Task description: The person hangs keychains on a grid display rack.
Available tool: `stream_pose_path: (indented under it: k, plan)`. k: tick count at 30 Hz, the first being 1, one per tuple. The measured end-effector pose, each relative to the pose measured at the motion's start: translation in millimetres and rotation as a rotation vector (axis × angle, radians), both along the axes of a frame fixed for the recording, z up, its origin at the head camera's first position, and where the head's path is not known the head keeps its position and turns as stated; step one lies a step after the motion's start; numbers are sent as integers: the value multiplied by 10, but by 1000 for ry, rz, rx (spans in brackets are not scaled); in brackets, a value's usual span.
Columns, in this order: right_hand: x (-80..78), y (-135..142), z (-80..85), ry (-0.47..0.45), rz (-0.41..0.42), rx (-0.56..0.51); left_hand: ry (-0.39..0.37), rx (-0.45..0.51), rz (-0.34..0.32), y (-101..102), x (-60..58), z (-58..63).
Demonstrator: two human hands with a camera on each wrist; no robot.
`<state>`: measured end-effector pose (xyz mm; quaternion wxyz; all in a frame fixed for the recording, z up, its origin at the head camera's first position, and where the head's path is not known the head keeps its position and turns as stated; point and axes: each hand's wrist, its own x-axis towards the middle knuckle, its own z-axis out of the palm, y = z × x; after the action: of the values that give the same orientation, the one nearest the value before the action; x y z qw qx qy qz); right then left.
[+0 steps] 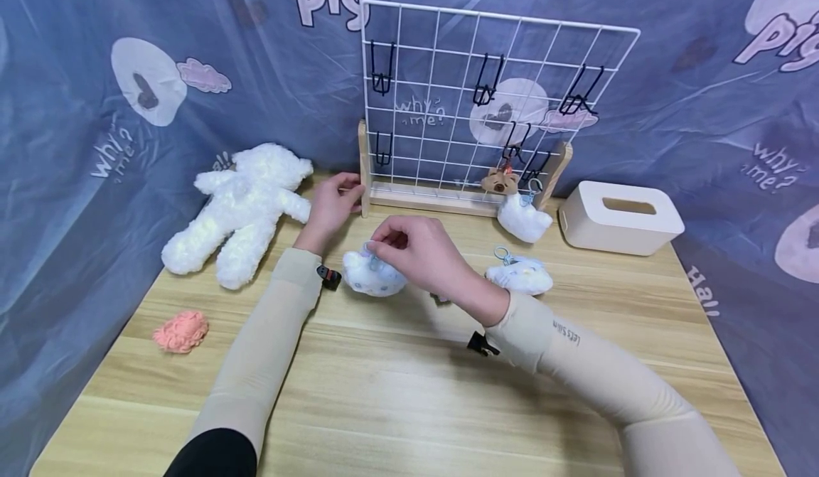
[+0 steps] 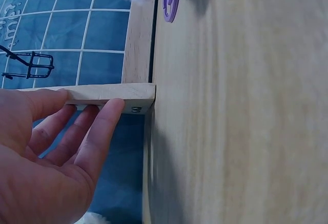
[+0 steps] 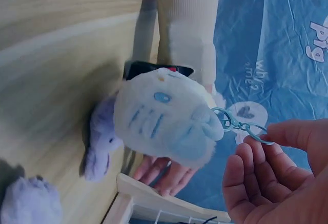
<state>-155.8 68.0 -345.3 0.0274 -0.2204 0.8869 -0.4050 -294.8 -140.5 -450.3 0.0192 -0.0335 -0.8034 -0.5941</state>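
My right hand (image 1: 422,249) pinches the light blue ring (image 3: 260,134) of a plush keychain between thumb and fingers. The white plush (image 3: 166,116) with a light blue bow hangs from it above the table. My left hand (image 2: 66,137) grips the upright wooden post (image 2: 138,92) at the left end of a white wire rack (image 1: 448,100). From the head view, the held plush (image 1: 374,276) is just beside the left wrist. In the right wrist view a purple plush (image 3: 102,137) shows partly behind it.
Black hooks (image 1: 488,82) hang on the grid. At its right end are a brown bear head (image 1: 499,180) and a white plush (image 1: 523,217). Another white-and-blue plush keychain (image 1: 521,276) lies on the table. Around stand a tissue box (image 1: 621,214), a white teddy bear (image 1: 246,207) and a pink fluffy item (image 1: 181,331).
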Motion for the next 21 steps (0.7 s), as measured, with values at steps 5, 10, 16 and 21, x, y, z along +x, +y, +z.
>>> stream_pose_path:
  k: [5,10,16,21]
  plan:
    - [-94,18,66,-40,-25,-23,-1,-3,-7,0,5,12]
    - [-198,53,87,-52,-47,-38,-1,-2,-13,-10,-12,-7]
    - [-330,83,53,-58,-55,-72,-6,-2,-18,-19,-26,-17]
    - [-433,97,16,-63,-77,-78,-16,-8,-15,-20,-21,-8]
